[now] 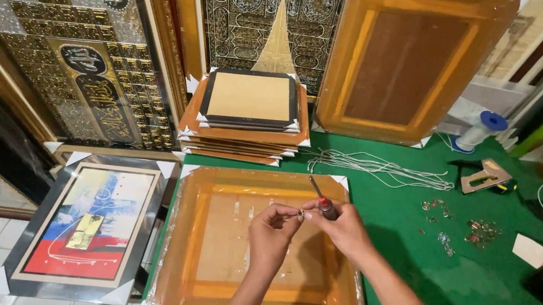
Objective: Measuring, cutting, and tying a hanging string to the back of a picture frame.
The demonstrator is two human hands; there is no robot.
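A plastic-wrapped picture frame [215, 255] lies back side up on the green table [423, 237] in front of me. Above its middle, my left hand [272, 231] pinches a small metal piece [300, 214] between its fingertips. My right hand [343, 228] holds a screwdriver [320, 200] with a dark red handle, shaft pointing up and away. Both hands meet fingertip to fingertip at the small piece.
A stack of wrapped frames [248, 115] stands at the table's back. A large wrapped frame [407, 55] leans behind at the right. White cords [377, 166], a spool [482, 129], a staple gun [486, 176] and several small metal hangers [478, 231] lie right. A colourful framed picture [85, 227] rests on the floor left.
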